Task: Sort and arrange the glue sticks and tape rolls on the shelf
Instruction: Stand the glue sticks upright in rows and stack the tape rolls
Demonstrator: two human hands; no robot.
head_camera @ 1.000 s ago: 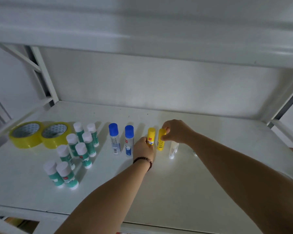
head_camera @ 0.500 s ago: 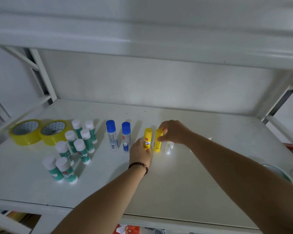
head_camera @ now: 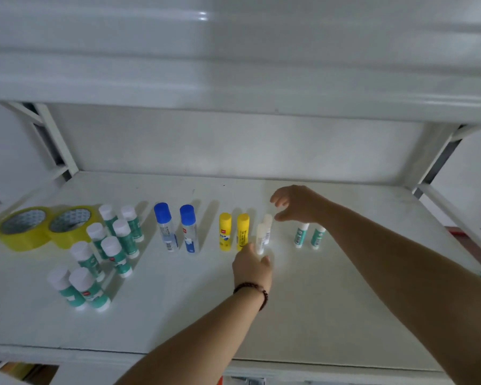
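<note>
Observed right hand (head_camera: 295, 204) spread, empty, above two white sticks (head_camera: 263, 236) beside yellow pair (head_camera: 233, 232). Left hand (head_camera: 252, 265) relaxed, holding nothing, near their bases. My advice: pinch low, seat upright, square with row on shelf (head_camera: 331, 315).

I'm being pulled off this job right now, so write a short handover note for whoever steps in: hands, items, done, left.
Left hand: open, holds nothing, fingertips near the foot of the white glue sticks.
Right hand: open, holds nothing, above those white sticks.
On the shelf, left to right: two yellow tape rolls, a loose cluster of green glue sticks, two blue-capped sticks, two yellow sticks, the white pair, two more green sticks.
Done: blue, yellow and white pairs stand upright in a row.
Left: probably join the two stray green sticks to the cluster and tidy it.
</note>
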